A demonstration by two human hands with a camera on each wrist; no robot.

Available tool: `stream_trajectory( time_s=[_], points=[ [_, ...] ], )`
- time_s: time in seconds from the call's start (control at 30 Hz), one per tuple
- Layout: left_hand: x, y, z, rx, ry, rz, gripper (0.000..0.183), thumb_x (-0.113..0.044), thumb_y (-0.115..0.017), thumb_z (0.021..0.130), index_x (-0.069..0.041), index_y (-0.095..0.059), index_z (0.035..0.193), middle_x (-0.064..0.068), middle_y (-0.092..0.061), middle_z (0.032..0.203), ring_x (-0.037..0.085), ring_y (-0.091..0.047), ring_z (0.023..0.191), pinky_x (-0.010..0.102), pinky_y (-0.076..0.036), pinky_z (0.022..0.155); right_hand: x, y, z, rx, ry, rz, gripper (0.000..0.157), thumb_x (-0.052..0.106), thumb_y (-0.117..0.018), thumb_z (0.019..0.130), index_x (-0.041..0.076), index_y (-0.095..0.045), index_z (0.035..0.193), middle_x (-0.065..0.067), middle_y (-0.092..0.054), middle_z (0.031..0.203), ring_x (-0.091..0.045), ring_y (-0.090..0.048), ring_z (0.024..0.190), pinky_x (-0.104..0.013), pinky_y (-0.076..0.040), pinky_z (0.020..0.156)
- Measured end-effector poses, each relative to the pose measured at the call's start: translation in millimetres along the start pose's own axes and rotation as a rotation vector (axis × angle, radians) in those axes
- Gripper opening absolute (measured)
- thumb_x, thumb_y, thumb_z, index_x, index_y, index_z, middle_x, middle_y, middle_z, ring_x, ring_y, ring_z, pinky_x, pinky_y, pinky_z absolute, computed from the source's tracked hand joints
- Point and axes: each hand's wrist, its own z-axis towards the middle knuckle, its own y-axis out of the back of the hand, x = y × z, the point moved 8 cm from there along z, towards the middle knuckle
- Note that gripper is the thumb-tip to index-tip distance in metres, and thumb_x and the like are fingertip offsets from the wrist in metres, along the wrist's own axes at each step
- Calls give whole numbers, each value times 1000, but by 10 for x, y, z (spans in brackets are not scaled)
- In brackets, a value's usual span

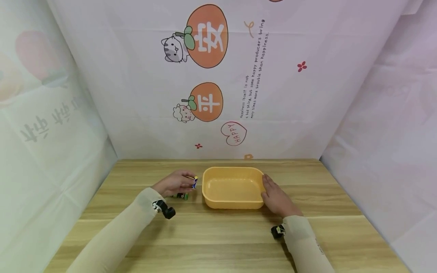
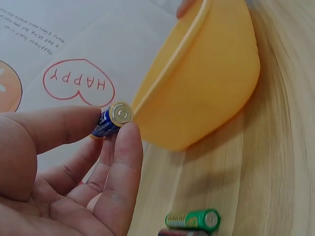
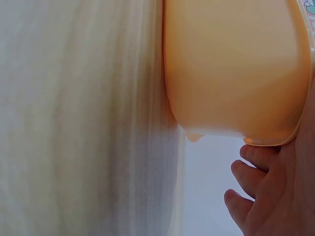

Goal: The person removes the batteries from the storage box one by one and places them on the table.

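My left hand pinches a small blue battery with a gold band between thumb and fingertips, its flat metal end showing in the left wrist view. It is raised over the table, just left of a yellow plastic basin. The right hand holds the basin at its right end, fingers pointing down outside the wall. Below the left hand lie a green battery and, beside it, a dark reddish battery, cut off by the frame edge. No item shows inside the basin.
The wood-grain table meets a white printed backdrop behind the basin. White cloth walls flank it on both sides. Each sleeve carries a small black wrist camera.
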Motion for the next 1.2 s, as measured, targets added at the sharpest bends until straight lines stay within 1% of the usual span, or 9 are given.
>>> stream_trajectory(
  time_s=[0.17, 0.37, 0.5, 0.57, 0.73, 0.9, 1.0, 1.13, 1.2],
  points=[
    [38, 123, -50, -2, -14, 9, 45, -4, -57, 98, 9, -41, 138, 30, -52, 123, 27, -64, 94, 52, -46, 97, 9, -13, 12, 9, 4, 4, 59, 22, -35, 104, -5, -14, 152, -21, -14, 159, -37, -17, 144, -53, -20, 114],
    [66, 287, -142, -42, -6, 5, 44, -3, -56, 98, 8, -41, 138, 29, -52, 123, 23, -64, 90, 42, -53, 89, 10, -32, 18, 12, 3, -2, 59, 21, -34, 104, -4, -13, 152, -20, -14, 159, -36, -16, 144, -52, -20, 114],
    [49, 370, -187, -47, -12, -5, 47, -3, -55, 98, 9, -38, 140, 27, -51, 123, 19, -62, 87, 45, -50, 94, 19, -18, 21, 13, 2, 1, 59, 21, -34, 103, -5, -14, 152, -20, -14, 159, -36, -16, 144, -53, -20, 114],
    [37, 402, -207, -49, -17, -11, 46, -2, -54, 98, 9, -38, 140, 23, -53, 118, 18, -60, 85, 47, -48, 97, 21, -11, 25, 13, 1, 1, 59, 22, -34, 103, -5, -14, 152, -21, -14, 159, -36, -16, 144, -52, -20, 114],
    [29, 477, -241, -54, -30, -13, 48, -2, -54, 98, 10, -36, 141, 12, -57, 105, 16, -60, 82, 45, -50, 94, 9, -9, 36, 10, 5, -7, 59, 21, -33, 103, -6, -14, 152, -22, -15, 158, -37, -16, 144, -52, -20, 114],
    [55, 552, -255, -45, -31, -26, 52, -3, -54, 99, 11, -32, 143, 15, -56, 108, 16, -60, 83, 42, -53, 90, 0, -9, 36, 11, 2, 3, 59, 21, -33, 103, -6, -13, 152, -21, -13, 159, -37, -15, 144, -52, -19, 114],
    [75, 623, -283, -65, -27, -30, 51, -3, -55, 98, 11, -33, 142, 17, -56, 111, 17, -61, 84, 41, -53, 89, 0, -8, 31, 14, -2, 14, 59, 21, -33, 103, -5, -13, 152, -21, -12, 159, -37, -15, 144, -53, -19, 114],
    [104, 734, -325, -91, -37, -35, 52, -3, -54, 99, 11, -31, 143, 15, -56, 109, 17, -61, 85, 41, -52, 91, -3, -5, 22, 15, -4, 21, 59, 22, -33, 104, -4, -12, 152, -20, -12, 159, -37, -16, 144, -53, -21, 114],
    [126, 779, -333, -88, -44, -39, 54, -3, -54, 99, 11, -29, 144, 13, -57, 106, 18, -62, 86, 41, -51, 92, -7, -4, 16, 14, -6, 23, 59, 21, -34, 104, -4, -12, 153, -20, -12, 159, -37, -16, 144, -54, -21, 113]
  ],
)
